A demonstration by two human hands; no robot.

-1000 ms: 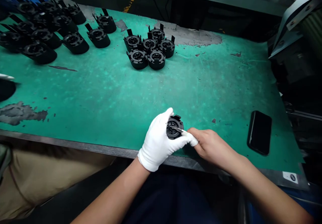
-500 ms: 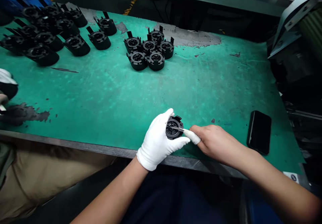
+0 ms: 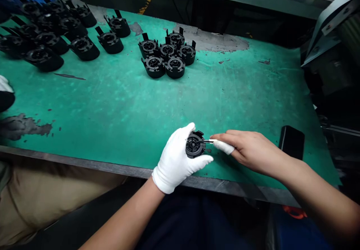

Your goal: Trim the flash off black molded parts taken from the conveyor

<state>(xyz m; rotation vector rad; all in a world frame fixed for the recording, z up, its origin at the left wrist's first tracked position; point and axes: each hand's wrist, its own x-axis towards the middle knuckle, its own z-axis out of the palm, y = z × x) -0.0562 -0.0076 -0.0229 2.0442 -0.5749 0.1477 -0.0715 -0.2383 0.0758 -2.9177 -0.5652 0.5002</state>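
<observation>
My left hand [image 3: 176, 158], in a white glove, is closed around a round black plastic housing [image 3: 194, 144] near the front edge of the table. The housing's open face, with rings and ribs, is turned up towards me. My right hand [image 3: 244, 147] is bare apart from a white cover on the thumb. It pinches a slim, pointed metal tool [image 3: 208, 141], whose tip reaches over the right side of the housing's face. Whether the tip touches the plastic I cannot tell.
Several black housings [image 3: 174, 68] stand grouped on the green table mat [image 3: 118, 111], with more [image 3: 45, 59] at the left. A phone [image 3: 292, 141] lies beyond my right forearm. At the left edge another person's gloved hand [image 3: 5, 85] shows. A metal bracket [image 3: 326, 25] stands at the right.
My right hand has drawn back to the right and up a little, taking the tool's tip from the housing's centre towards its rim. My left hand keeps its hold.
</observation>
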